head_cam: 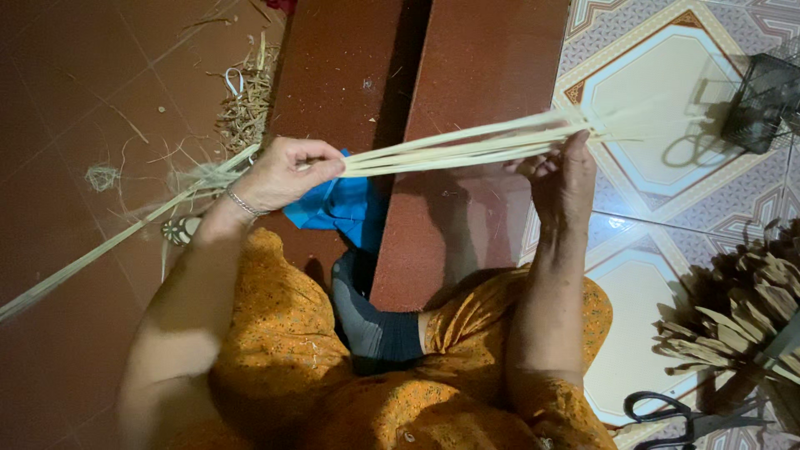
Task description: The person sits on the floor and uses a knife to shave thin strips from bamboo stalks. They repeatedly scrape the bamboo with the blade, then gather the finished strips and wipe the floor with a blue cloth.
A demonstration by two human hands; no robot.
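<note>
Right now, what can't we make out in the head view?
- Strips: far ends blur out over the patterned tile; the near ends run off the left edge.
- Left hand: fingers curl over the strips, hiding the grip inside.
- Right hand: seen from the back, palm side hidden.
- Scissors: partly cut off by the bottom edge.
- Black basket: dark, cut by the right edge, contents unreadable.

No pkgs, labels, signs or screens in view here.
</note>
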